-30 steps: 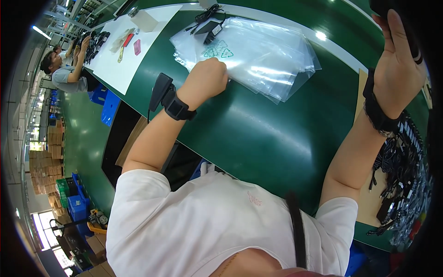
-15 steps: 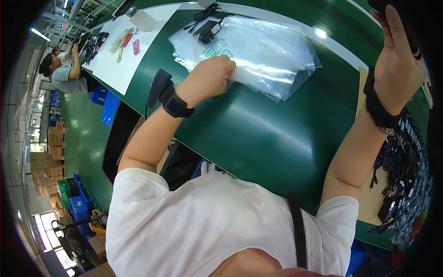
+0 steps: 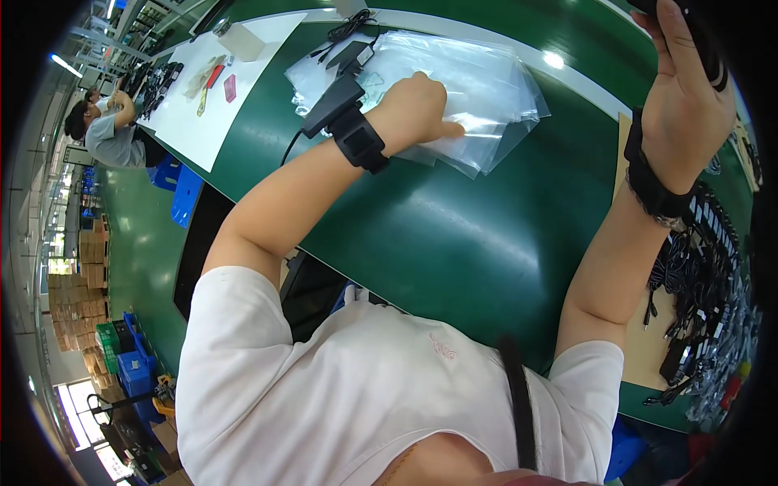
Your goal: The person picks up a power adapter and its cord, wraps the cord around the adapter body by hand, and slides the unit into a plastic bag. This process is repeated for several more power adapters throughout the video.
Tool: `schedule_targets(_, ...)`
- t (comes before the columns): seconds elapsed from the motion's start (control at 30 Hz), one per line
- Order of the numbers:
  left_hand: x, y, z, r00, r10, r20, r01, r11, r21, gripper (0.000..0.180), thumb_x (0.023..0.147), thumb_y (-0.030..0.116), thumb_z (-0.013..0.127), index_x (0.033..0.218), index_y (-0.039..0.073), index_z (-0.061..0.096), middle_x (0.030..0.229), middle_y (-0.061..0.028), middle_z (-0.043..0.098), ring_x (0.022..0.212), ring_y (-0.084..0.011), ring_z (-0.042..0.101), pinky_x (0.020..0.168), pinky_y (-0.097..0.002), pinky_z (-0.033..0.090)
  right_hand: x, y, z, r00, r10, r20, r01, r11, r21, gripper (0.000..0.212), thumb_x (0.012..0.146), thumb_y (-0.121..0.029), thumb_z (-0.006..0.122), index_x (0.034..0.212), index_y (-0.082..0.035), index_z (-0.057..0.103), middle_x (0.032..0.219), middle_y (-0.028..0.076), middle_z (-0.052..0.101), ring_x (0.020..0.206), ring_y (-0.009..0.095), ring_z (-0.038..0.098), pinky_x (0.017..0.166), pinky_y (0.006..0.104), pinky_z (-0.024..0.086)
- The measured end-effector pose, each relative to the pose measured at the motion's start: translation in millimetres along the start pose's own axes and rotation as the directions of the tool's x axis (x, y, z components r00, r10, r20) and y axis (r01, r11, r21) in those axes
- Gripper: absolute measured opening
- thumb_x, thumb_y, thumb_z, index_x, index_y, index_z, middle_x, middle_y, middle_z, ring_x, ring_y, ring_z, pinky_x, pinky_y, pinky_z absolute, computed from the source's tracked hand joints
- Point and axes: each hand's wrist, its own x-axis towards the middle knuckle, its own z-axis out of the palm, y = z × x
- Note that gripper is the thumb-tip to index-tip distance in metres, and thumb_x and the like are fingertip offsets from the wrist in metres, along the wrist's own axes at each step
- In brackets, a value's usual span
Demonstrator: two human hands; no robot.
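Observation:
A fanned stack of clear plastic bags (image 3: 494,81) lies on the green table. My left hand (image 3: 412,113) is over its near edge, fingers curled under and thumb pointing right. Its fingertips are hidden, so I cannot make out whether a bag is between them. A black power adapter (image 3: 352,57) with a coiled cable (image 3: 350,26) lies on the stack's far left part. At the upper right my right hand (image 3: 689,113) is raised, its fingers closed around a black object (image 3: 703,36) that fades into the dark rim; its kind cannot be made out.
On the right, many black adapters and cables (image 3: 689,275) are heaped on cardboard (image 3: 644,352). A white sheet (image 3: 182,121) at the left carries a bottle (image 3: 239,40), a red-and-yellow cutter (image 3: 212,78) and a pink block (image 3: 230,88). Another person (image 3: 117,134) sits beyond it.
My left hand has slid right across the bags, and its wrist now partly covers the adapter's cable side. My right hand stays raised with the black object. The whole view has shifted slightly.

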Motion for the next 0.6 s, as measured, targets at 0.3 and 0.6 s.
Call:
schedule_targets(0.3,8,-22,-9,0.994,-0.095,0.054,0.104,0.974,-0.203,0.024,0.064,0.023,0.055,0.061,-0.001,0.059,0.055,-0.0202,0.056,0.057,-0.0339,0.058,0.058,-0.0382,0.047,-3,-15,7,0.999,0.006,0.044,-0.006,1.0,-0.01,0.018,0.083,-0.014,0.061,0.096,-0.002,0.058,0.086,0.003,0.061,0.073,0.01,0.057,0.065,0.0233,0.046)
schedule_targets(0.6,-17,18,11,0.999,-0.028,-0.039,0.027,0.999,-0.02,0.019,0.067,0.016,0.055,0.069,-0.001,0.063,0.074,-0.0237,0.061,0.072,-0.0367,0.06,0.069,-0.0404,0.049,-4,-8,13,0.993,-0.027,0.117,0.032,0.999,-0.043,0.022,0.083,-0.014,0.059,0.1,-0.001,0.056,0.088,0.004,0.06,0.076,0.011,0.056,0.068,0.025,0.046)
